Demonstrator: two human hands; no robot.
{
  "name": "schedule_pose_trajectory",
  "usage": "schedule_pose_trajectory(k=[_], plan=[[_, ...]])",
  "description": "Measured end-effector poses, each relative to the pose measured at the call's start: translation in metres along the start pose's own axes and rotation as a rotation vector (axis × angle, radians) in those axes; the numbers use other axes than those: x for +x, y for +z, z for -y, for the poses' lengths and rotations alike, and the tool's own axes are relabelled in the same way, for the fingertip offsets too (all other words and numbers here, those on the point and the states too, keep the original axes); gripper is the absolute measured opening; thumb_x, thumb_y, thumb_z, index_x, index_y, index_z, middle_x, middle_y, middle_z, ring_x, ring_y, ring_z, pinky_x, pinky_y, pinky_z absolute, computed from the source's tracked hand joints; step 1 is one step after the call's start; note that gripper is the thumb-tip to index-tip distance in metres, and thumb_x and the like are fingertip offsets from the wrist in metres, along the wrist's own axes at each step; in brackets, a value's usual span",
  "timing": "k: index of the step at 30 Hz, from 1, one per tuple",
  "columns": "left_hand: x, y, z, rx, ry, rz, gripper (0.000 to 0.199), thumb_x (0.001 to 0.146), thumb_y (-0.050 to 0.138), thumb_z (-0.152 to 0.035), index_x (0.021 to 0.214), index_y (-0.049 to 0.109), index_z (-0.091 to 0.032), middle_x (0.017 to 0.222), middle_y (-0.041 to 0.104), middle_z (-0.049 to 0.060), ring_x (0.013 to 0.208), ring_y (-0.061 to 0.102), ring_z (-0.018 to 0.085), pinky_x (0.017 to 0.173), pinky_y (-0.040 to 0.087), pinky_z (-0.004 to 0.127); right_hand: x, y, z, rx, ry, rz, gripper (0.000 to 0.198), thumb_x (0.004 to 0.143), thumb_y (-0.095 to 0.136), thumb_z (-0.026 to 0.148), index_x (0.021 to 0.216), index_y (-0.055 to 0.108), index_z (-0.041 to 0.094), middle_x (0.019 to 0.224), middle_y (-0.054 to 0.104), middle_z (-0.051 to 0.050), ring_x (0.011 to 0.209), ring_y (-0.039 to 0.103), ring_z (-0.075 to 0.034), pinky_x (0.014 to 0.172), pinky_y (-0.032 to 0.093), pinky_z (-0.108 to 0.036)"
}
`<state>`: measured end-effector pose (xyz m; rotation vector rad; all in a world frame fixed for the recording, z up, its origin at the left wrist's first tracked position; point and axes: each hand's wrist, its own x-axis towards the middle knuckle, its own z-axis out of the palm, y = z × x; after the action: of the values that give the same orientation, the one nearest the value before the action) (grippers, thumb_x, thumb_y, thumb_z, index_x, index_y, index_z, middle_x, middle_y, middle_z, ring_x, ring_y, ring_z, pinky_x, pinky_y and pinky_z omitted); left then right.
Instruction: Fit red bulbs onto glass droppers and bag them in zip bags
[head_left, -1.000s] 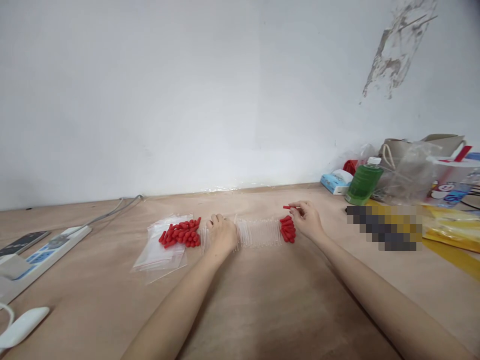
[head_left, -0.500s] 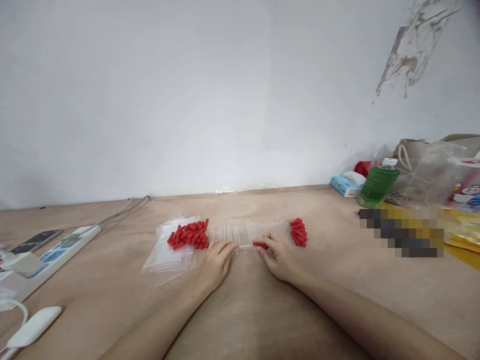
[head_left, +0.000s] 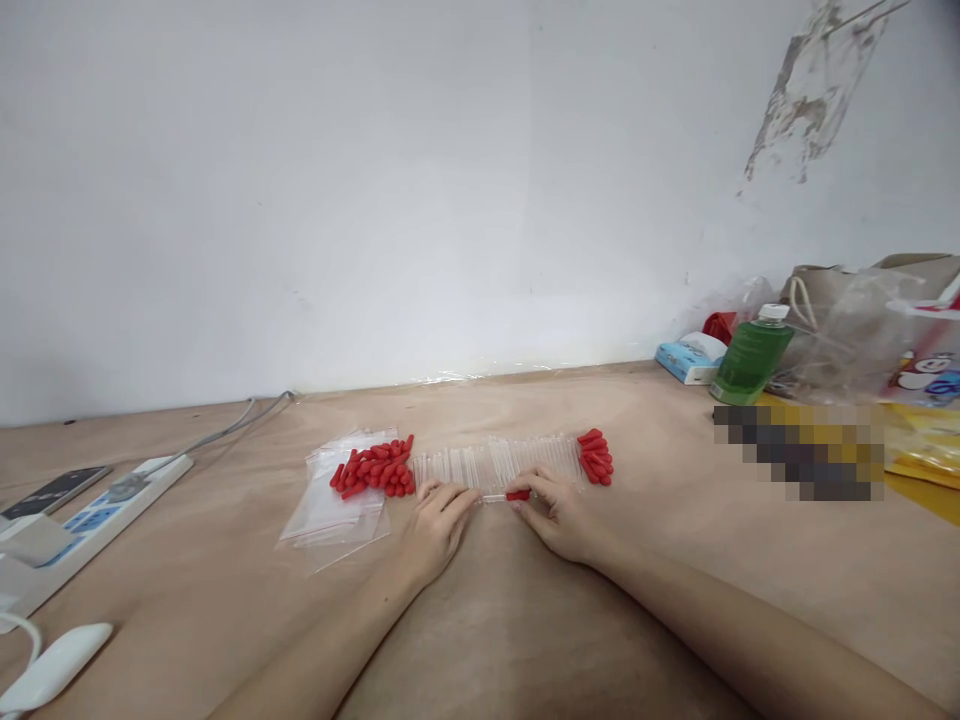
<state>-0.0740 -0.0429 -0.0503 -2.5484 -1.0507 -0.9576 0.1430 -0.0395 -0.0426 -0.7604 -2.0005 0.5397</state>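
A thin glass dropper tube (head_left: 493, 498) lies level between my hands. My left hand (head_left: 439, 520) pinches its left end. My right hand (head_left: 555, 510) has its fingers closed on a red rubber dropper bulb (head_left: 517, 495) at the tube's right end; whether the tube sits inside the bulb I cannot tell. Just beyond my fingers, many clear glass tubes (head_left: 457, 464) lie side by side in a row. To their left is a heap of loose red bulbs (head_left: 375, 468). At the right end, red bulbs (head_left: 595, 458) are stacked in line with the tubes.
Clear zip bags (head_left: 315, 515) lie under the left heap. A power strip (head_left: 105, 525), phone (head_left: 56, 492) and white adapter (head_left: 56, 665) are at the left. A tissue pack (head_left: 686, 362), green bottle (head_left: 752, 358) and plastic bags (head_left: 840, 340) stand at the back right, before the wall.
The red bulb between my right fingers has turned a little and lies more in line with the glass tube. Both hands stay nearly in place; the view has shifted slightly.
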Motion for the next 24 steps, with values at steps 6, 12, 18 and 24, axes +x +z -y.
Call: schedule_pose_trajectory(k=[6,12,18,24], plan=[[-0.0005,-0.0030,0.0005,0.005,0.030,-0.013,0.029,0.087,0.036,-0.010,0.106,0.056,-0.019,0.087,0.063,0.006,0.079,0.056,0.015,0.075,0.036,0.033,0.0004,0.0004,-0.0043,0.015,0.038,0.041,0.017,0.082,0.049,0.020,0.094,0.061,0.022,0.088,0.062,-0.003,0.081,0.057,-0.014,0.074,0.046,-0.029],[-0.0014,-0.0032,0.0005,-0.005,0.058,0.015,0.034,0.087,0.034,-0.008,0.112,0.054,-0.019,0.087,0.063,0.006,0.078,0.057,0.014,0.074,0.035,0.032,-0.0003,0.0014,-0.0067,0.006,-0.003,0.024,0.016,0.084,0.046,0.023,0.090,0.061,0.021,0.083,0.063,-0.003,0.078,0.057,-0.014,0.070,0.047,-0.029],[-0.0020,-0.0034,-0.0007,-0.006,0.083,0.020,0.036,0.086,0.033,-0.007,0.113,0.053,-0.020,0.090,0.064,0.005,0.076,0.056,0.014,0.069,0.034,0.031,-0.0017,-0.0006,-0.0048,-0.036,-0.051,0.033,0.017,0.085,0.044,0.023,0.089,0.061,0.020,0.080,0.061,-0.004,0.076,0.056,-0.014,0.068,0.046,-0.028],[-0.0001,-0.0069,-0.0033,0.020,0.091,0.036,0.037,0.086,0.031,-0.006,0.111,0.055,-0.020,0.090,0.065,0.007,0.074,0.056,0.015,0.070,0.033,0.032,-0.0022,0.0007,-0.0057,-0.073,-0.082,0.040,0.017,0.085,0.044,0.024,0.089,0.061,0.020,0.079,0.061,-0.004,0.074,0.056,-0.014,0.066,0.046,-0.028]])
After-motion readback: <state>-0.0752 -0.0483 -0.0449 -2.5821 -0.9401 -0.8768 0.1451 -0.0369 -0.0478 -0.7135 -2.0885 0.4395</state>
